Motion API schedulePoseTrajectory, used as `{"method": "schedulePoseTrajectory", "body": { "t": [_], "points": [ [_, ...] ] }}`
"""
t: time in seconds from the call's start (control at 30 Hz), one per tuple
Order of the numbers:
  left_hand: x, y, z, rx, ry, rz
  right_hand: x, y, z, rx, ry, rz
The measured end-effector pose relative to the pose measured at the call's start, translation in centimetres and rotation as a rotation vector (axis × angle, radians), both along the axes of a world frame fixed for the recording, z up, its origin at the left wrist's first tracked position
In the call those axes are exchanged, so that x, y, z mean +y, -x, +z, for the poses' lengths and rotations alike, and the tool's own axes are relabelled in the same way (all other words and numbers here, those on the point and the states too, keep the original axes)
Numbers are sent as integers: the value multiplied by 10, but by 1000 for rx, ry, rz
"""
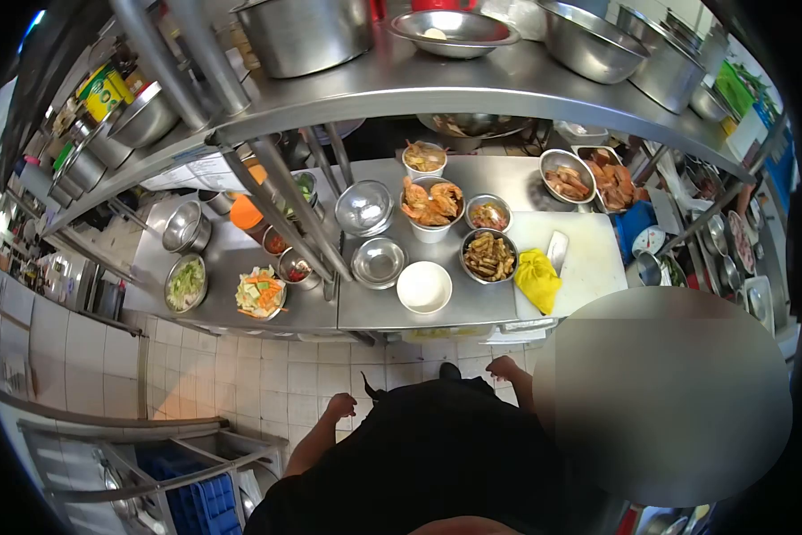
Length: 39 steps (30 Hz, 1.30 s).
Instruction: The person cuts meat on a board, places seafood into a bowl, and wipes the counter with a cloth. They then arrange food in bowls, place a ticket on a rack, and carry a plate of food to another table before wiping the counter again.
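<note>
A large blurred patch covers the lower right of the view, hiding whatever stands beside us there, and the fisheye edges darken the corners. Our own dark apron fills the bottom centre and cuts off both forearms below the wrists.

Our left hand (339,407) hangs low over the tiled floor (240,374), fingers curled loosely inward; it holds nothing that we can see. Our right hand (504,367) sits a little higher, just under the front edge of the steel counter (365,308), partly clipped by the blur; it looks loosely closed, but we cannot tell whether anything lies in it.

The nearest things are on the counter above the hands, well apart from both. An empty white bowl (423,287) stands closest to the edge, roughly between the hands. Just right of it lies a yellow cloth (537,278) on a white cutting board (584,259). Behind them sit a steel bowl of fried pieces (488,256) and a white bowl of crabs (431,205). Further left a plate of chopped vegetables (260,292) rests near the counter's front.
</note>
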<state>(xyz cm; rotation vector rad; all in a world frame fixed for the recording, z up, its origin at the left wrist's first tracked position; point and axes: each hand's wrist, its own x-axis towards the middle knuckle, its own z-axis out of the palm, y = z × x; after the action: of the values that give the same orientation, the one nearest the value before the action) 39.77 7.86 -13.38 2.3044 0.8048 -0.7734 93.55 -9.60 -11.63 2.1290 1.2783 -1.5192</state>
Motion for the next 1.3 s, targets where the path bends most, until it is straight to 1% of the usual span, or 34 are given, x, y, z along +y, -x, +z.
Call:
{"method": "schedulePoseTrajectory", "body": {
  "t": [0.03,0.13,0.17,0.27,0.3,0.37,0.4,0.43,0.53,0.57,0.6,0.63,0.67,0.7,0.77,0.87,0.97,1.07,1.17,1.27,1.3],
  "points": [
    [2,-3,-2,50,17,-19,0,0,4,2,30,-17],
    [1,-3,5,-1,-38,-26,1,5,7,22,53,-162],
    [2,-2,3,-30,-68,-93,3,6,12,49,52,-192],
    [3,-7,20,30,116,197,3,8,21,5,-29,-183],
    [4,-8,25,60,68,130,4,8,20,13,-29,-201],
    [2,-3,23,-8,94,180,4,0,-5,11,-95,-83],
    [2,-3,23,-42,108,203,3,-1,-2,10,-129,-26],
    [0,-2,23,-44,165,331,3,-2,0,38,-211,-1],
    [-2,-1,28,-63,167,373,10,1,19,21,-87,-104],
    [-2,-2,31,-4,51,196,11,2,24,28,-96,-71],
    [0,1,21,-32,176,364,11,1,21,21,-156,-25],
    [2,12,-7,-57,302,533,8,-2,12,16,-215,21],
    [3,17,-16,-58,360,617,4,-3,6,10,-274,66],
    [3,20,-24,-59,414,703,4,0,12,9,-232,10],
    [5,20,-28,-16,386,708,6,6,26,7,-149,-102],
    [5,12,-4,4,25,82,4,7,17,-19,-104,-73],
    [4,10,-1,46,315,563,0,9,9,-15,-66,-102],
    [3,11,-4,26,217,411,0,17,26,-11,5,-260],
    [4,10,6,-40,22,73,-3,19,18,-1,25,-255],
    [7,17,-13,-44,28,17,-13,12,-8,4,-85,-33],
    [8,17,-12,-46,2,-37,-15,12,-11,7,-74,-45]
  ]
}}
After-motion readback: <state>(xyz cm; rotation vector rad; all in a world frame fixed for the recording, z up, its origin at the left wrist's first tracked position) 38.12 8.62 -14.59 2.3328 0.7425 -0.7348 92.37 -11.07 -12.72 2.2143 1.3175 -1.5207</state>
